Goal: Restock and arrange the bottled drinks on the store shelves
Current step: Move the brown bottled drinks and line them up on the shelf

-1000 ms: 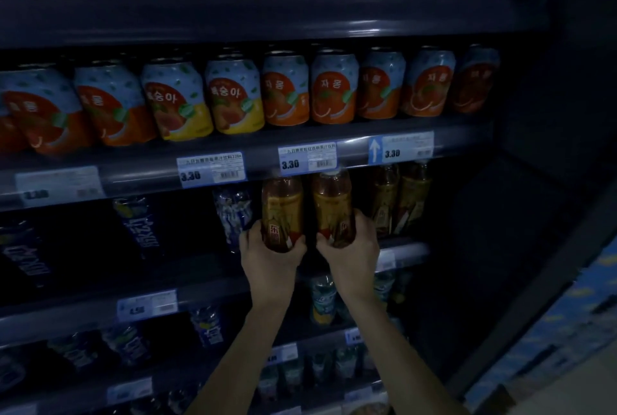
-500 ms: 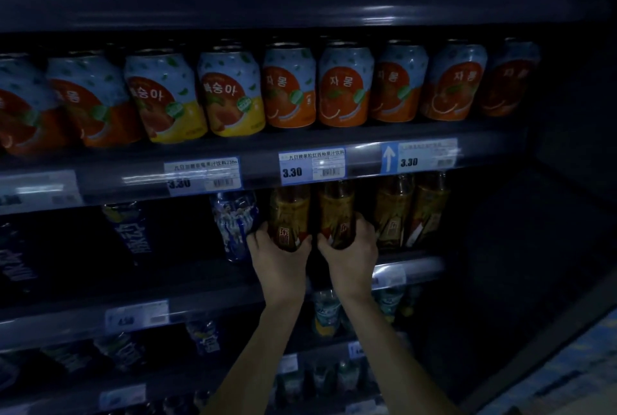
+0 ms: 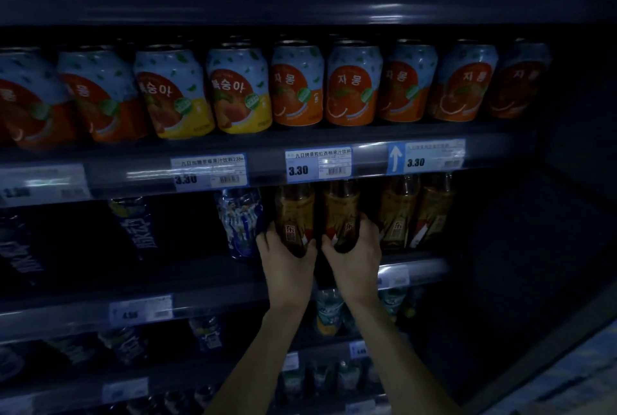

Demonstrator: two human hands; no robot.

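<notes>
Head view showed a dim store cooler with both hands raised to the second shelf (image 3: 187,276). Left hand (image 3: 287,256) was closed around the lower body of one amber bottle (image 3: 295,217); right hand (image 3: 354,256) was closed likewise around a second amber bottle (image 3: 340,214), just beside the first at its 3 o'clock. Both bottles stood close to upright, their tops hidden behind the price rail (image 3: 317,165) of the shelf above. Whether their bases rested on the shelf or hung just clear of it could not be told — the hands covered them.

Two matching bottles (image 3: 415,214) stood at 3 o'clock of the held pair, near but apart. A blue-and-white bottle (image 3: 238,221) stood at 9 o'clock, just beside the left-hand bottle. Juice cans (image 3: 297,84) filled the shelf at 12 o'clock.

Judgement: the placing step was in hand, the pair going into the gap between the blue-and-white bottle and the matching two. Next move would call for seating both bases flat, labels forward, without nudging the neighbour at 9 o'clock — then loosening both grips.
</notes>
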